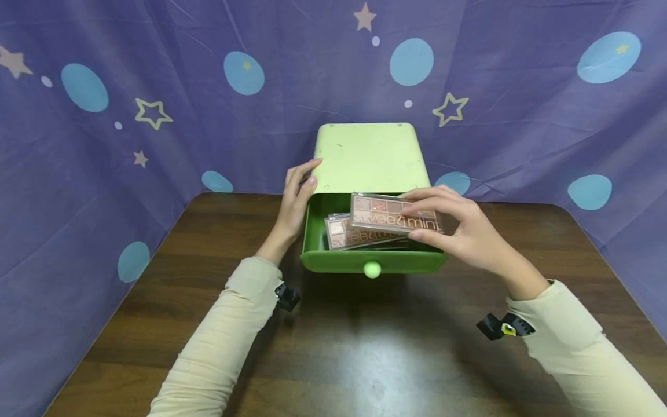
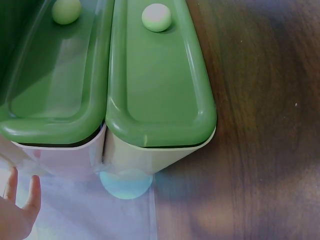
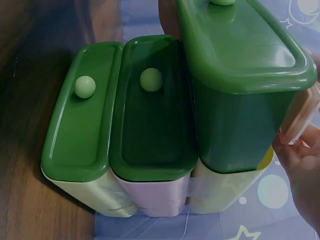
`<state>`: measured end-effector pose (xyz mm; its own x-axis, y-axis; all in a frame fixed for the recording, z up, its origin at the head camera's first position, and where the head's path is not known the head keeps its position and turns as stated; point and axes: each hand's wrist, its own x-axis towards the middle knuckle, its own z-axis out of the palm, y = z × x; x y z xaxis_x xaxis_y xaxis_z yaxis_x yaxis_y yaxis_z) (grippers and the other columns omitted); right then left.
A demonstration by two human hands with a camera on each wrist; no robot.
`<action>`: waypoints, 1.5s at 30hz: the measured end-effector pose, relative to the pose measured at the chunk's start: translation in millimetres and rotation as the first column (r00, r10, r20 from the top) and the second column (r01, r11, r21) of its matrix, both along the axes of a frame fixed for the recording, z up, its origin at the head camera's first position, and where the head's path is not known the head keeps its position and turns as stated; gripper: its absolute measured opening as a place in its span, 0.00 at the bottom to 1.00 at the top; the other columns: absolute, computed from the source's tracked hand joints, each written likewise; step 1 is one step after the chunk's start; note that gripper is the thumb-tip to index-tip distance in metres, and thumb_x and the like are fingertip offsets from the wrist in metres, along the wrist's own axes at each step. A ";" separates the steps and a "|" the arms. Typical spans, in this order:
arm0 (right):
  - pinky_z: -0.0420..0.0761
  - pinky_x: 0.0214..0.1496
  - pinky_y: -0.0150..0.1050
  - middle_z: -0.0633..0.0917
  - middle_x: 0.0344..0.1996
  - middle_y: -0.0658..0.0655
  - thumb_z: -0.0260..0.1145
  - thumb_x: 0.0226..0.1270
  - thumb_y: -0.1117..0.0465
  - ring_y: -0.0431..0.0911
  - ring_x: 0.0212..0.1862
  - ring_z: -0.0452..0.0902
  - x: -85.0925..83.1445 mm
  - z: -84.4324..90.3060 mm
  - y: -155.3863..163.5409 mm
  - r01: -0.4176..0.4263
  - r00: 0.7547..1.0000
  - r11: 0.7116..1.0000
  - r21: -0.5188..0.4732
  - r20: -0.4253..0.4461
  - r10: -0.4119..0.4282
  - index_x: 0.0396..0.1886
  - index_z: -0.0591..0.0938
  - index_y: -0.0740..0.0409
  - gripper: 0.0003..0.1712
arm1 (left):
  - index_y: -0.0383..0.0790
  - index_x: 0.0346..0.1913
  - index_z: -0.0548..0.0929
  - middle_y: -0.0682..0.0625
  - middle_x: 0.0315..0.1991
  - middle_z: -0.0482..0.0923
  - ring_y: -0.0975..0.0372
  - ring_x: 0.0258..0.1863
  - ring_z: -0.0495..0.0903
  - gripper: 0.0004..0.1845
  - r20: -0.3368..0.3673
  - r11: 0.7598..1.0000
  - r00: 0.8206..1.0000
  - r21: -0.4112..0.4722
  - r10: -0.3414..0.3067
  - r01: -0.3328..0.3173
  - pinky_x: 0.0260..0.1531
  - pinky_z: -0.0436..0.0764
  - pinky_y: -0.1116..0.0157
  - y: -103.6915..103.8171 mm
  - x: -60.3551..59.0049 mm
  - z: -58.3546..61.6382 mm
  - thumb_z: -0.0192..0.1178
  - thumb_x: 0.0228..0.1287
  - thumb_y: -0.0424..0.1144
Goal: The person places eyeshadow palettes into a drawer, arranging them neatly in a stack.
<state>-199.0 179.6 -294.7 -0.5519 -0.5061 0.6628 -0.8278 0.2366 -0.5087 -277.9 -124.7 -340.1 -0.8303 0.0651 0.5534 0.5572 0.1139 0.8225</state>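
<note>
My right hand (image 1: 464,229) holds a clear eyeshadow palette (image 1: 393,213) just above the open top drawer (image 1: 372,255) of the pale green drawer cabinet (image 1: 370,156), thumb under its front edge and fingers curled over the top. The palette sits to the left of my palm, tilted slightly, over a 2nd palette (image 1: 346,234) lying inside the drawer. Its lid reads "sweet mint" in pale letters. My left hand (image 1: 297,200) rests with relaxed, nearly straight fingers against the cabinet's left front corner, gripping nothing. The cabinet stands on the dark wooden counter (image 1: 365,347).
</note>
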 end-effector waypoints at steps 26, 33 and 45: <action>0.74 0.39 0.38 0.81 0.57 0.47 0.78 0.55 0.56 0.39 0.37 0.74 -11.6 11.6 -22.4 -0.019 0.986 0.961 0.275 0.163 -0.027 0.51 0.87 0.46 0.21 | 0.34 0.66 0.73 0.40 0.60 0.64 0.55 0.59 0.65 0.26 -0.016 1.000 1.000 -0.003 0.016 -0.016 0.60 0.65 0.58 0.4 1.7 0.3 0.48 0.69 0.42; 0.76 0.35 0.38 0.82 0.58 0.51 0.79 0.54 0.59 0.38 0.30 0.74 -12.3 13.6 -26.4 0.003 0.988 0.952 0.307 0.148 -0.050 0.51 0.87 0.47 0.22 | 0.31 0.67 0.72 0.37 0.61 0.63 0.53 0.59 0.64 0.26 -0.010 1.000 1.000 0.001 0.016 -0.016 0.60 0.64 0.57 0.5 2.4 1.2 0.47 0.70 0.39; 0.77 0.43 0.42 0.85 0.50 0.48 0.79 0.53 0.59 0.40 0.34 0.76 -12.8 15.0 -25.7 0.022 0.982 0.943 0.333 0.169 -0.083 0.57 0.84 0.51 0.29 | 0.26 0.65 0.70 0.35 0.60 0.63 0.51 0.60 0.65 0.25 0.016 1.000 1.000 -0.006 0.016 -0.016 0.61 0.64 0.57 6.3 20.2 18.9 0.46 0.69 0.35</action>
